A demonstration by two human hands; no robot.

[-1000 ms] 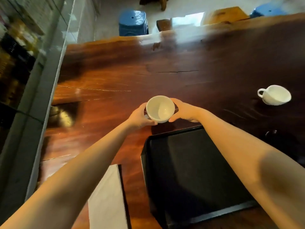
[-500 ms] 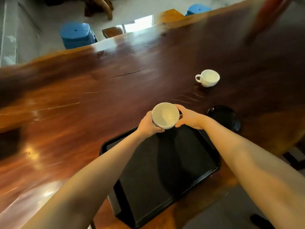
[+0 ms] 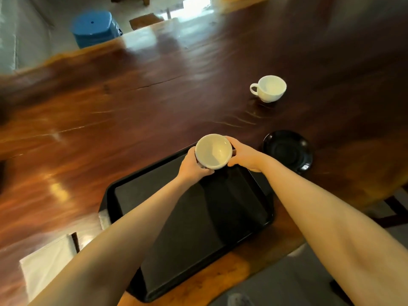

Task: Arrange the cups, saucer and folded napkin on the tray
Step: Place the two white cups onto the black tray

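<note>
Both hands are wrapped around the white cup (image 3: 213, 151), left hand (image 3: 192, 166) on one side, right hand (image 3: 242, 155) on the other, holding it over the far edge of the black tray (image 3: 194, 228). Tray floor below the wrists is bare. Black saucer (image 3: 288, 151) sits just right of the right hand, second cup (image 3: 269, 88) farther out beyond it. Folded napkin (image 3: 47, 259) lies near the left elbow, by the table (image 3: 110, 111) edge.

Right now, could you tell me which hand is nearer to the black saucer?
Right. The right hand grips the held cup on the side facing the black saucer, a short gap away. The left hand is on the cup's far side, over the tray.
</note>
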